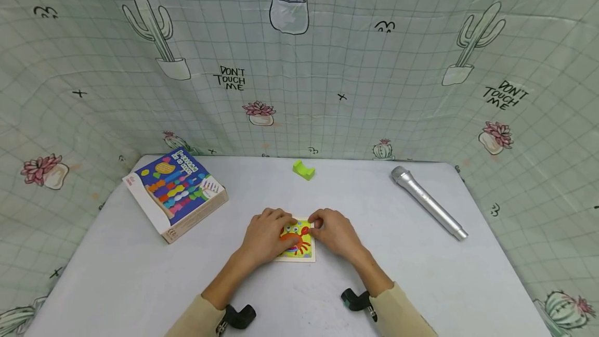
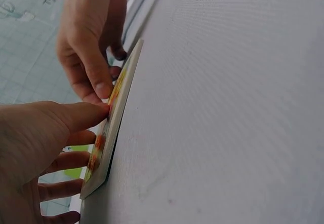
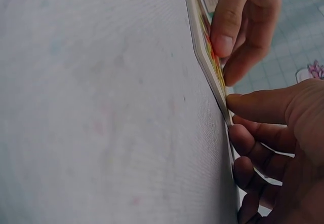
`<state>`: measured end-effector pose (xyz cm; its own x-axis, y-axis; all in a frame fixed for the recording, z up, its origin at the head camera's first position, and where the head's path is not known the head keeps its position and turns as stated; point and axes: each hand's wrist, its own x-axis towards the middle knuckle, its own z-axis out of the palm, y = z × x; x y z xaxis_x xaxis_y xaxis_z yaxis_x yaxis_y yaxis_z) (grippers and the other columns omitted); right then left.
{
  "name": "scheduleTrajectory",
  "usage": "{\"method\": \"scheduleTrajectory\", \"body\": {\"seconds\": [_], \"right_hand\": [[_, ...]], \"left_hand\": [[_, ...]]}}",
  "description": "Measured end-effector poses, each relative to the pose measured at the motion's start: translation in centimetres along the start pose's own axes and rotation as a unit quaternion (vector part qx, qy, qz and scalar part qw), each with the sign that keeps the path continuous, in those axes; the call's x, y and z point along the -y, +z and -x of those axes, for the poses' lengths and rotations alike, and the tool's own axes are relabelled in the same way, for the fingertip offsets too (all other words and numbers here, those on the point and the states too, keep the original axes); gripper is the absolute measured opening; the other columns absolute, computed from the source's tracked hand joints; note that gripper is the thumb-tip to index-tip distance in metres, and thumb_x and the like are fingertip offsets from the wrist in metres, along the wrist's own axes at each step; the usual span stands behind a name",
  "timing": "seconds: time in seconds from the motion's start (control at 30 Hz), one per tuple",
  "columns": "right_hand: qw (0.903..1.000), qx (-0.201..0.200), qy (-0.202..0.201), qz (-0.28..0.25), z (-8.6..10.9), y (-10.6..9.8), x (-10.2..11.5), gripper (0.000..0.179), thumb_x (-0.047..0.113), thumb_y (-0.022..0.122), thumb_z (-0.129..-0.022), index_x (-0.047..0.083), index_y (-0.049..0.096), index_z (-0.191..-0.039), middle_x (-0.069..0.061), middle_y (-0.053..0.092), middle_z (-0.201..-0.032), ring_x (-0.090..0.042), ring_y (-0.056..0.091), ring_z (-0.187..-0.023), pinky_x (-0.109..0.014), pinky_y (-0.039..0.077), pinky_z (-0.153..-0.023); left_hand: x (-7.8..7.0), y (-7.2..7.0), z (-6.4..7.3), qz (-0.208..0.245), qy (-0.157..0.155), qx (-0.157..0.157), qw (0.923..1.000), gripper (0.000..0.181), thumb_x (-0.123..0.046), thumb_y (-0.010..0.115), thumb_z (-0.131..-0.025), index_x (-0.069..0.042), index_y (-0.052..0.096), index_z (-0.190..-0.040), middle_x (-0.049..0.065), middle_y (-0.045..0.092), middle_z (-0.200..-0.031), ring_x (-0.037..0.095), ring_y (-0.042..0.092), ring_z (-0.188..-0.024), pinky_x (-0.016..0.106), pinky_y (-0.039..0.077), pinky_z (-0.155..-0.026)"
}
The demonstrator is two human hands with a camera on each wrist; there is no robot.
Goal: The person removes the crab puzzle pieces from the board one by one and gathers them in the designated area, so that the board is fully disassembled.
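A small square crab puzzle [image 1: 305, 254], a red crab on yellow with a pale wooden border, lies flat on the white table. Over its left part rests my left hand [image 1: 267, 233], thumb pressing the picture and the other fingers reaching toward its far side. This hand hides the puzzle's left part. At the upper right edge, beside the crab's claw, my right hand [image 1: 337, 233] has its thumb and forefinger close together, pinching there. In the right wrist view the right thumb [image 3: 258, 105] meets the puzzle's edge, with the other fingers curled beneath.
A blue and white boxed game [image 1: 180, 186] lies at the left of the table [image 1: 112, 285]. A bright green curved block [image 1: 303, 170] sits near the back edge. At the right lies a silver microphone [image 1: 430, 203]. A patterned cloth [image 1: 318, 61] hangs behind.
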<state>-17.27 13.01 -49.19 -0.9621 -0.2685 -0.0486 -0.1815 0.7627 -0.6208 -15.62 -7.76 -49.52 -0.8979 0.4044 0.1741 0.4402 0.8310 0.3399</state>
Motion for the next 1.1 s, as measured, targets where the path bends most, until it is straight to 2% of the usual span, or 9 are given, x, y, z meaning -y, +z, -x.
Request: {"method": "scheduleTrajectory", "body": {"seconds": [0.33, 0.6, 0.93, 1.1], "right_hand": [[0.9994, 0.017, 0.009, -0.028, -0.3, 0.0, 0.1, 0.015, 0.017, 0.077, -0.087, 0.011, 0.071, -0.1, 0.005, 0.057, -0.078, -0.011, 0.05, -0.065, -0.026, 0.04, -0.059], [0.9976, 0.04, 0.038, -0.042, -0.7, -0.4, 0.2, 0.014, 0.015, 0.076, -0.086, 0.01, 0.07, -0.098, 0.002, 0.058, -0.077, -0.012, 0.051, -0.065, -0.028, 0.04, -0.06], [0.9971, 0.041, 0.045, -0.046, -1.0, -0.5, 0.4, 0.012, 0.014, 0.075, -0.087, 0.01, 0.07, -0.098, 0.002, 0.06, -0.079, -0.012, 0.052, -0.068, -0.028, 0.041, -0.062], [0.9976, 0.038, 0.044, -0.037, -1.1, -0.3, 0.3, 0.012, 0.014, 0.075, -0.086, 0.011, 0.069, -0.096, 0.003, 0.059, -0.078, -0.012, 0.052, -0.067, -0.028, 0.041, -0.061]], "left_hand": [[0.0, 0.1, -0.6, 0.008, -0.022, -0.003, 0.9997, 0.036, -0.048, 0.081, -0.081, -0.021, 0.076, -0.103, -0.003, 0.066, -0.1, 0.025, 0.057, -0.107, 0.049, 0.048, -0.086], [0.1, 0.3, -0.9, 0.011, -0.023, -0.003, 0.9997, 0.035, -0.05, 0.08, -0.08, -0.022, 0.077, -0.101, -0.004, 0.065, -0.098, 0.025, 0.057, -0.106, 0.052, 0.048, -0.088], [-0.1, 0.2, -0.9, 0.012, -0.024, -0.013, 0.9996, 0.034, -0.049, 0.081, -0.08, -0.022, 0.077, -0.101, -0.004, 0.065, -0.099, 0.026, 0.057, -0.107, 0.052, 0.046, -0.088], [0.0, 0.2, -1.1, 0.01, -0.02, -0.008, 0.9997, 0.035, -0.049, 0.08, -0.08, -0.022, 0.077, -0.101, -0.005, 0.064, -0.098, 0.026, 0.056, -0.107, 0.054, 0.046, -0.088]]}}
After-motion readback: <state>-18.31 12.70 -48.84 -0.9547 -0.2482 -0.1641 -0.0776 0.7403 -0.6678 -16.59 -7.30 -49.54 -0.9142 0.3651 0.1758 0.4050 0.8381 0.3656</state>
